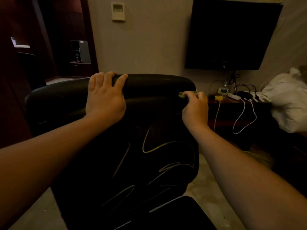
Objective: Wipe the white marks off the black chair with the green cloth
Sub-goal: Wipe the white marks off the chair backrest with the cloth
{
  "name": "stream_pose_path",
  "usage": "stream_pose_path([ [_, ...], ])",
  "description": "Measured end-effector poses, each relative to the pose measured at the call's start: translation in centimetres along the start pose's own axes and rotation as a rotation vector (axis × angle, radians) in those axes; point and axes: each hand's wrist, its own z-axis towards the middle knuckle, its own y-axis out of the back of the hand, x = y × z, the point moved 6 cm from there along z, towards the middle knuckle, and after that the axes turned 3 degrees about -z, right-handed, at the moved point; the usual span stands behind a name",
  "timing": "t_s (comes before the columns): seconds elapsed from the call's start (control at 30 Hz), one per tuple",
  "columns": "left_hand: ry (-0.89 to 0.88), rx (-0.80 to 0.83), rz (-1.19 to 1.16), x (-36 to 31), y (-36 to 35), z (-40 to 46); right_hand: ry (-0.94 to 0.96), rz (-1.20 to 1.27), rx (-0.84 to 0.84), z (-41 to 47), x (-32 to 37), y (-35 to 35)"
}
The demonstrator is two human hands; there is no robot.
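At nine o'clock I saw a dark doorway (49,39). My left hand (104,98) lay spread over the top of the black chair (149,83), fingers draped on its headrest. White marks (159,150) looped across the chair's back at six o'clock. My right hand (196,105) pinched the green cloth (183,94) against the headrest's right edge. At three o'clock, a surface (232,103) carried cables (244,117) beneath a television (232,34).
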Motion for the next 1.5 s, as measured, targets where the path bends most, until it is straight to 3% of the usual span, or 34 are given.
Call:
stream_pose_path([
  [0.17, 0.012, 0.007, 0.005, 0.0, 0.6, -0.2, -0.340, 0.259, -0.137, 1.0, 1.3, 0.8],
  [0.23, 0.015, 0.019, -0.002, 0.1, 0.6, -0.3, -0.343, 0.318, -0.138, 2.0, 3.1, 0.8],
  [0.3, 0.008, 0.023, -0.003, -0.1, 0.4, -0.2, -0.189, 0.300, -0.092, 2.7, 6.1, 0.5],
  [0.43, 0.026, 0.024, 0.022, 0.3, -0.1, -0.2, 0.337, 0.294, 0.017, 0.2, 13.6, -1.2],
  [0.53, 0.014, 0.001, 0.038, 0.7, -0.2, -0.3, 0.538, 0.265, 0.015, -0.9, 12.5, -1.4],
  [0.6, 0.000, -0.012, 0.029, 0.5, -0.2, -0.3, 0.431, 0.189, -0.030, 0.2, 8.3, -1.3],
  [0.7, -0.005, -0.034, 0.019, 0.2, -0.2, -0.3, 0.087, 0.153, -0.062, 0.6, 1.3, -1.1],
  [0.8, 0.003, -0.031, 0.027, 0.1, -0.4, -0.2, -0.109, 0.205, -0.113, 0.0, -0.4, -0.7],
  [0.87, 0.011, -0.029, 0.033, 0.4, -0.5, -0.2, -0.056, 0.224, -0.117, -1.4, 0.9, -0.8],
  [1.0, 0.014, -0.037, 0.030, 0.6, -0.4, -0.3, 0.255, 0.206, -0.048, -4.4, 2.7, -1.0],
  [1.03, 0.010, -0.034, 0.025, 0.4, -0.4, -0.2, 0.193, 0.210, -0.062, -3.4, 2.0, -0.9],
  [1.13, -0.005, -0.022, 0.020, -0.2, -0.6, 0.1, -0.273, 0.259, -0.183, -0.5, -1.0, 0.0],
  [1.17, -0.005, -0.022, 0.022, -0.2, -0.6, 0.1, -0.321, 0.255, -0.200, -0.6, -1.1, -0.1],
  [1.27, 0.006, -0.014, 0.030, 0.1, -1.0, 0.2, -0.135, 0.269, -0.143, -3.8, 2.4, -1.5],
  [1.5, 0.014, -0.001, 0.034, 0.2, -1.0, 0.3, 0.777, 0.354, 0.238, -20.9, 13.1, -8.4],
])
